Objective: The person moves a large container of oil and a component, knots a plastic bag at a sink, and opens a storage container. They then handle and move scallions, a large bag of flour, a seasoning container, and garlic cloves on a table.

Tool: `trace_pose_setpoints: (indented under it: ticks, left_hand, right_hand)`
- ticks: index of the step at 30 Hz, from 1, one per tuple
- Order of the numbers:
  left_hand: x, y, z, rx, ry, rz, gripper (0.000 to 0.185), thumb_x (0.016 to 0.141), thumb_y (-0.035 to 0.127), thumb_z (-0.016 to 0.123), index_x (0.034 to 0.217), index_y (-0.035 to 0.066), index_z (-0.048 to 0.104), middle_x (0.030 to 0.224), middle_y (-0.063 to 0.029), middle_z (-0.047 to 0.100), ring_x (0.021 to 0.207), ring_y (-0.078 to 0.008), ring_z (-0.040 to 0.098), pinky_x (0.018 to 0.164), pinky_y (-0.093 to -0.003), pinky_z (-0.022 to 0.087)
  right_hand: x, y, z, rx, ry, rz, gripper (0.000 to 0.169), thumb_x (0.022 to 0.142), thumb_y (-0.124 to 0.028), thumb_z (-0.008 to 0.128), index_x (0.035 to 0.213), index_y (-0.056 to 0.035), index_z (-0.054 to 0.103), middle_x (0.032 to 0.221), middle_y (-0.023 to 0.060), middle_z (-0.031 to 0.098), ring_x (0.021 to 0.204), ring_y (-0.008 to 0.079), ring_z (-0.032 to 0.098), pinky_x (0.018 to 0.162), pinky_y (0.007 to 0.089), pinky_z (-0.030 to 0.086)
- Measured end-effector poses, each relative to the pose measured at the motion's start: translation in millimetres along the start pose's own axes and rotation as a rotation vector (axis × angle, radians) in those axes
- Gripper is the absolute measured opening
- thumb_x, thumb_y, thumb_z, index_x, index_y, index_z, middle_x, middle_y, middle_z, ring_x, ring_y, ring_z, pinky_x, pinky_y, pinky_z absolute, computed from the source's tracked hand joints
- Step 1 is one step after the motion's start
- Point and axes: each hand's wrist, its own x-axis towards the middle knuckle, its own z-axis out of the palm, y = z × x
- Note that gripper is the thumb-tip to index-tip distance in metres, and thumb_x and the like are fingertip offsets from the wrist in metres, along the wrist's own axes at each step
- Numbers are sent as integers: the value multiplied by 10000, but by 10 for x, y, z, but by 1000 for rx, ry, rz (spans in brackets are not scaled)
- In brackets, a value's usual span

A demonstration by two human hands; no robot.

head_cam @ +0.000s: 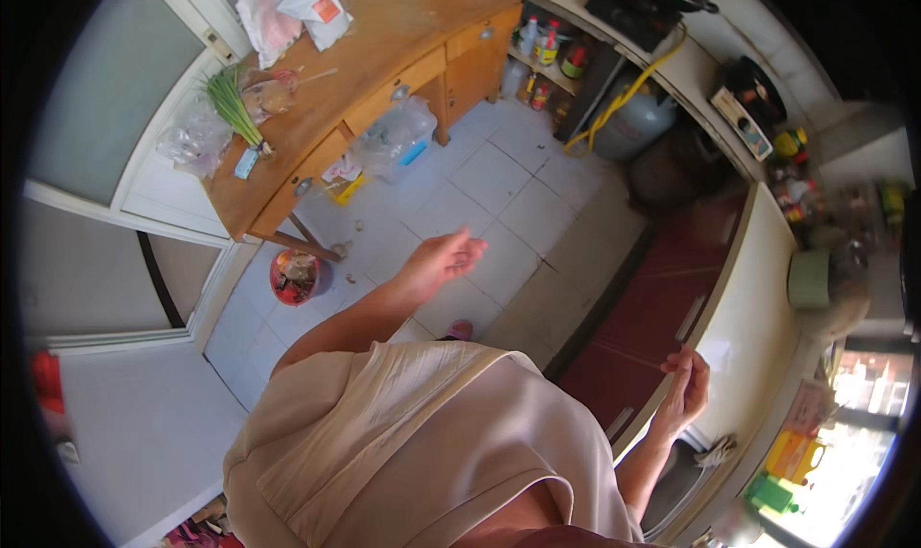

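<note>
My left hand (442,260) is held out above the tiled floor (496,177), its fingers loosely bent and nothing seen in them. On the other side, my right hand (687,390) hovers by the edge of the pale countertop (752,289), close to the dark red cabinet fronts (647,296). Its fingers are loosely curled, and no object shows between them. Whether it touches the counter edge is hard to tell. Below my left forearm, a red bucket (295,300) with scraps inside stands on the floor.
A wooden desk (410,16) carries green onions (234,102) and plastic bags (316,8). Beneath it sits a clear bagged bin (399,134). A gas cylinder (637,116) with a yellow hose (619,102) stands under the stove counter. A sink (669,483) lies beside my right forearm.
</note>
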Motion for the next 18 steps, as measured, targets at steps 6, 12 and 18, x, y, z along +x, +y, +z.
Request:
trace_pose_setpoints:
  ticks: [6, 12, 18]
  left_hand:
    - [114, 691, -735, -241, 235, 268, 464, 968, 372, 544, 1333, 89, 496, 1286, -85, 579, 1103, -173, 556, 936, -323, 453]
    - [403, 1622, -960, -295, 602, 502, 484, 956, 312, 574, 1386, 129, 450, 1319, -67, 559, 1115, -178, 555, 935, -323, 450]
    - [766, 2452, -1430, -249, 789, 705, 456, 943, 300, 602, 1346, 115, 500, 1269, -37, 582, 1134, -154, 544, 937, -304, 442]
  right_hand:
    - [1074, -115, 1177, 71, -309, -75, 173, 981, -106, 550, 1057, 26, 632, 873, 55, 636, 767, 91, 586, 699, 222, 498]
    - [2156, -32, 2307, 77, -534, -158, 147, 968, -102, 575, 1022, 14, 646, 809, 22, 619, 732, 80, 555, 690, 223, 468]
    - [2993, -295, 3332, 69, -729, -274, 132, 951, -82, 587, 992, 20, 659, 803, 28, 625, 732, 86, 581, 680, 234, 485]
